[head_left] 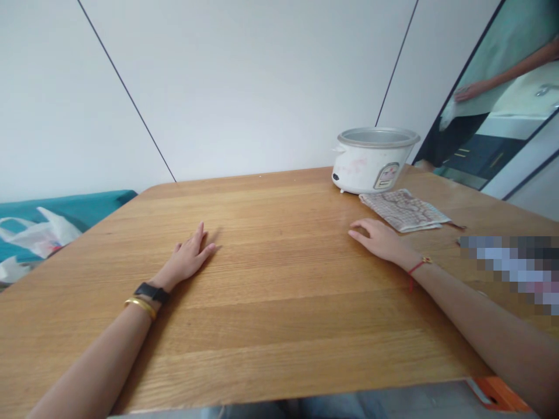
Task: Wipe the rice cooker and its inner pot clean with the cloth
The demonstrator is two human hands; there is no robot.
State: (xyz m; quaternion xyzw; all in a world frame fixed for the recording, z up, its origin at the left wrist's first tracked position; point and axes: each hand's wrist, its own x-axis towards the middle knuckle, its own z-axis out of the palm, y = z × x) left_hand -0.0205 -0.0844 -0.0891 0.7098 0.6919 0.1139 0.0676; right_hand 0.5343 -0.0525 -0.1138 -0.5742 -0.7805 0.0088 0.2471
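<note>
My left hand (pixel 188 258) lies flat on the wooden table (pixel 271 302), fingers stretched out and holding nothing; a black band and a gold bangle circle its wrist. My right hand (pixel 379 240) rests palm down on the table too, fingers loosely extended, with a red string at the wrist. It sits just left of a folded patterned cloth (pixel 404 209), close to it without touching. Behind the cloth stands a white rice cooker (pixel 373 161) with no lid, its metal inner pot showing.
A teal bench with white plastic bags (pixel 39 235) lies off the table's left edge. A white wall backs the table. At the far right another person's arm (pixel 502 75) shows by a counter. A blurred patch covers something at the right table edge.
</note>
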